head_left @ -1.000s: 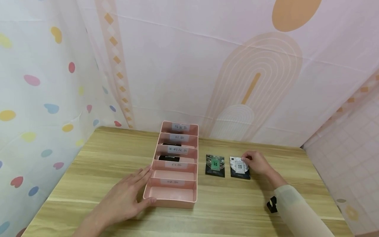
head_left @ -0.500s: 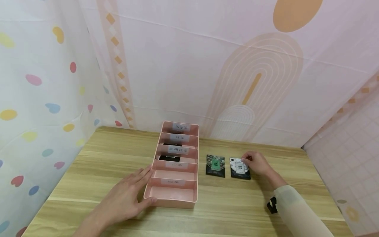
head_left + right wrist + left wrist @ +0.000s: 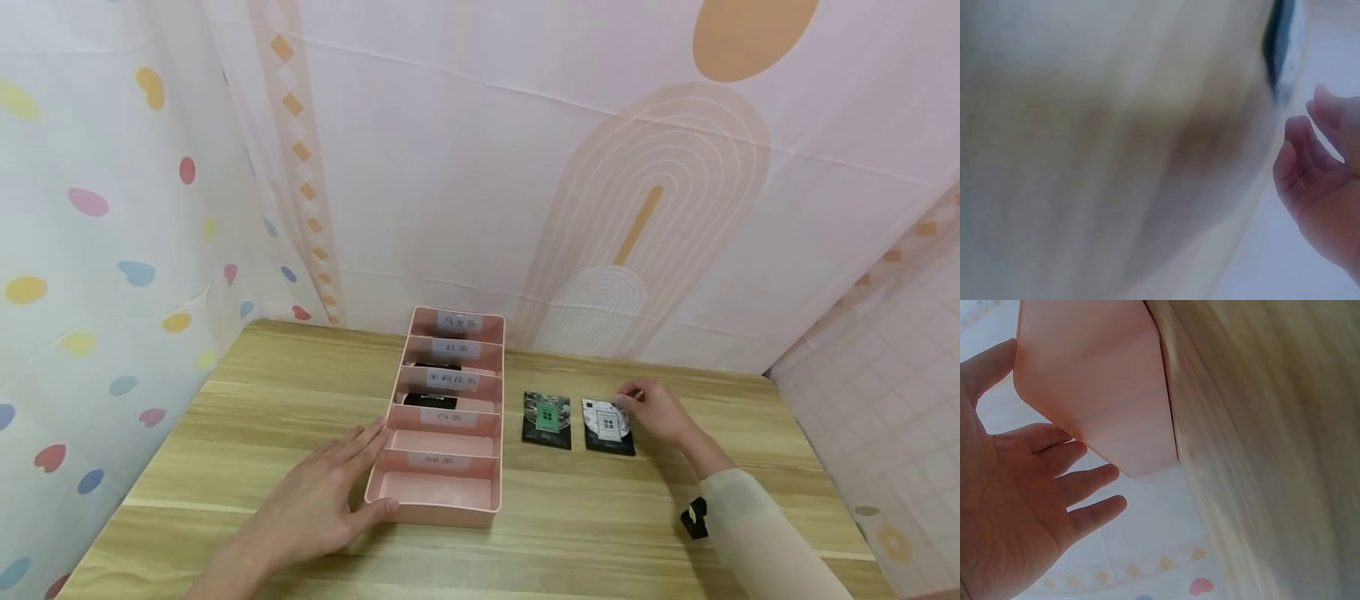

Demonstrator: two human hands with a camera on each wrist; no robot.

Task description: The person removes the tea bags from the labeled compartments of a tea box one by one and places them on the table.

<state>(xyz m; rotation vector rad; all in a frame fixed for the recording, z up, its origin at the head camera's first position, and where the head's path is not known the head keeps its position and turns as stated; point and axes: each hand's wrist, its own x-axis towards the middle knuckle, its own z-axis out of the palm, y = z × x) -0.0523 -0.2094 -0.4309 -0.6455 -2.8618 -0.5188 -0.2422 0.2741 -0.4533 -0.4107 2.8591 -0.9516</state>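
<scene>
Head view: a person's left hand (image 3: 313, 498), fingers extended, rests against a pink divided box (image 3: 442, 516), while the right hand (image 3: 658, 412) is at the far right corner of a black-and-white packet (image 3: 606, 427), a strip of bare table (image 3: 576, 483) separating it from a green-labelled packet (image 3: 547, 420). Left wrist view: thumb and fingers spread along the box's edge. Right wrist view: loosely curled fingers, holding nothing, a gap before the packet's edge.

My left hand (image 3: 318, 496) touches the left and near sides of the pink rectangular plastic tray (image 3: 442, 517) on the wood-grain surface (image 3: 585, 533); rightward come the green-labelled rectangular packet (image 3: 547, 418), the white-and-black rectangular packet (image 3: 607, 428) and, by its far right corner, my right hand (image 3: 657, 412).
</scene>
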